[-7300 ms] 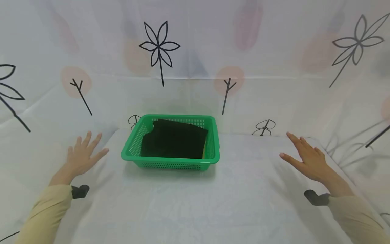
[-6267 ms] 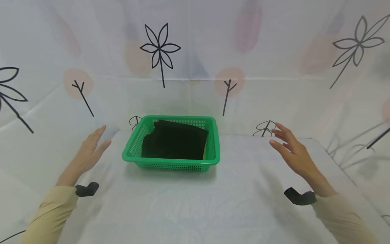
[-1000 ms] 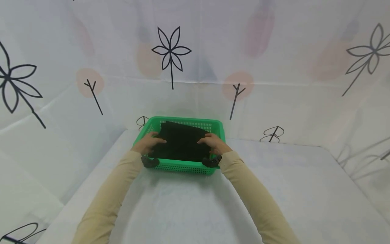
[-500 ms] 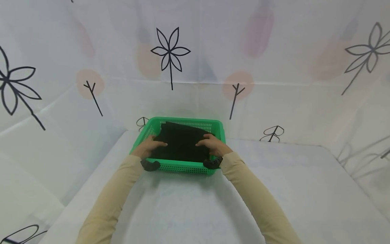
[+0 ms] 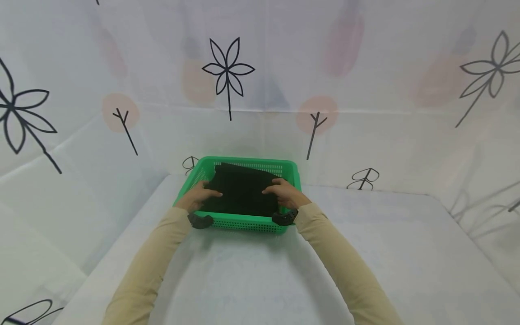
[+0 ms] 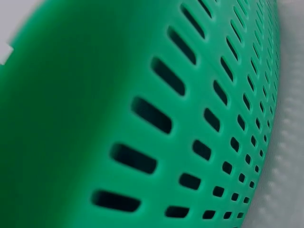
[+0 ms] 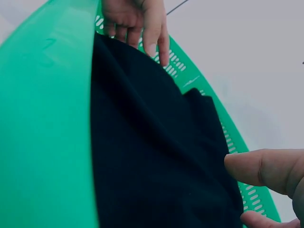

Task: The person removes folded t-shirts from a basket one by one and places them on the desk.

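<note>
A folded black cloth (image 5: pixel 243 189) lies in a green perforated plastic basket (image 5: pixel 248 218). At the cloth's left edge is my left hand (image 5: pixel 198 196), its thumb over the top and its other fingers down the side. My right hand (image 5: pixel 286 194) grips the opposite edge in the same way, thumb pointing inward. In the right wrist view the left hand (image 7: pixel 137 21) has its fingertips partly hidden behind the cloth, and the right thumb (image 7: pixel 251 166) meets the near edge. Only the basket's outer wall (image 6: pixel 90 95) shows in the left wrist view.
The basket stands on a white-covered table (image 5: pixel 243 271), near its back edge. Behind it rises a white cloth backdrop (image 5: pixel 272 67) with line-drawn flowers. Dark wrist cameras sit close over the basket's front rim.
From well apart on either side of the basket, both hands have come inward to the cloth's two edges. Over the last second they have barely moved.
</note>
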Motion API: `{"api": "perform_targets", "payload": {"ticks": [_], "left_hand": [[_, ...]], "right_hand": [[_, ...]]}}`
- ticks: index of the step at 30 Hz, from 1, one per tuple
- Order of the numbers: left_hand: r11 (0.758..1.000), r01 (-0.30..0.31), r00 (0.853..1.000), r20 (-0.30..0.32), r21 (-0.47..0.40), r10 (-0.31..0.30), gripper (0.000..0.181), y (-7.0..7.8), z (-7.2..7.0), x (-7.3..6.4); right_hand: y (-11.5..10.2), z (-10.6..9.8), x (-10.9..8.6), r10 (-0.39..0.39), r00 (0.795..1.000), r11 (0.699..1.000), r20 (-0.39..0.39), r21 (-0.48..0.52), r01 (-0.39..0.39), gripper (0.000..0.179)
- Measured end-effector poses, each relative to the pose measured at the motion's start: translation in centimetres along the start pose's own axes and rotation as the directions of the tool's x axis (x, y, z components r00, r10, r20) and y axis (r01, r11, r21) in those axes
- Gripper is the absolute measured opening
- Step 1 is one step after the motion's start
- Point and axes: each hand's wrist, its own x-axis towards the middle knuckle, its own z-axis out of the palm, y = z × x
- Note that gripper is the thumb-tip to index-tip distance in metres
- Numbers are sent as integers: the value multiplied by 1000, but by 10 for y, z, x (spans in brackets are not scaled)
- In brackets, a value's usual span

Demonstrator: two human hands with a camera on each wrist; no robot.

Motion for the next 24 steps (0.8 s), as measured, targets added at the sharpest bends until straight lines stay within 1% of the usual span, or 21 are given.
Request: {"api": "perform_targets", "payload": {"ticks": [4,9,13,18,21,24], "left_hand": [[1000,1,1000,-5,17,-1,92,0,0,0],[1000,-3,1000,-20,28,3,91,2,0,-1],[1000,-10,1000,-21,29,11,89,3,0,-3],[1000,-19,1000,-24,20,20,87,3,0,-3],[999,-42,999,-29,20,43,86,3,1,-2],[995,-87,996,-27,50,89,81,2,2,-1]], "right_hand": [[1,0,-1,-22,1000,1000,4,-5,22,70],[1,1,-1,-38,999,999,27,29,38,68],[1,0,0,-26,999,998,36,54,24,68],[1,-1,0,-10,999,999,33,53,9,69],[0,-1,0,-8,999,998,35,61,6,69],[0,-1,0,-7,999,997,39,76,4,67]]}}
